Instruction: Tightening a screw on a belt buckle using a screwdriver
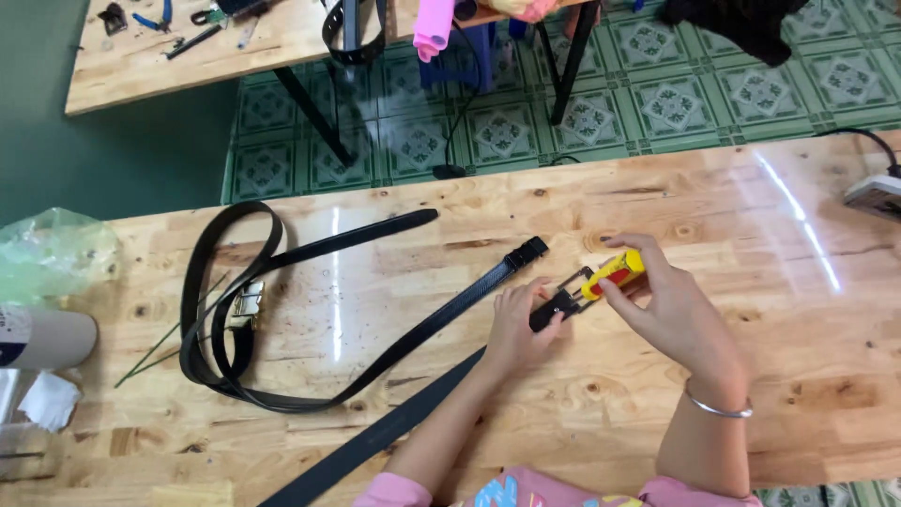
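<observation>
Left hand (pixel 519 324) pinning belt buckle (pixel 560 302), right hand (pixel 662 305) pinching yellow tool (pixel 615 272) — could slip off buckle, nick fingers.

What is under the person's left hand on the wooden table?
The left hand presses on a black belt strap by its buckle. The strap beneath the palm is covered; whether the right hand's yellow tool touches the buckle is unclear.

We see bright, even light from above; long white glare streaks cross the glossy wooden table (pixel 657 207) at centre and right. Shadows stay soft, edges slightly bowed.
</observation>
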